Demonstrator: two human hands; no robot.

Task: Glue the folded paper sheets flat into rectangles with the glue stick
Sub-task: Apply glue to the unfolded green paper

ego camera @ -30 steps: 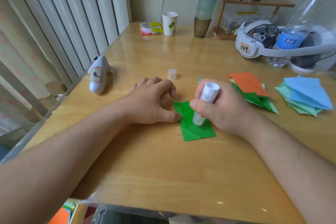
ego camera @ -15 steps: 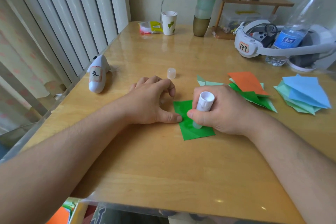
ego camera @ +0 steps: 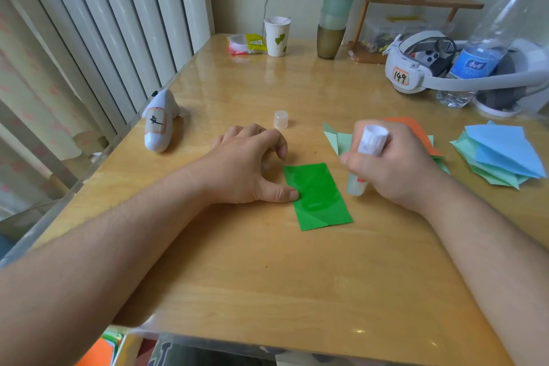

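Left hand [ego camera: 252, 166] is resting on the table [ego camera: 267, 291], fingers loosely curled and gripping nothing, thumb tip pressing the left edge of the green sheet [ego camera: 318, 196]. Sheet is lying flat, already a rectangle, long axis running away from the person and leaning slightly left at the far end. A diagonal crease is showing at its near end; whether that flap is fully stuck, can't tell from this view. Loose cap [ego camera: 280, 119] is standing just beyond the left hand. Right hand [ego camera: 392, 169] is gripping the glue stick [ego camera: 364, 160] in a fist, glue end pointing down, just off the sheet's right edge and apparently clear of it. Sheet is sitting between both hands, so left is nearer for pinning, right for any further pass. Behind the right hand: the orange-topped stack [ego camera: 416, 134], then the blue-topped stack [ego camera: 502, 154] farther right.

Versus half a second ago: the stick was on the sheet, now it's off to the right, uncovering the whole rectangle. Left thumb is holding the same spot.
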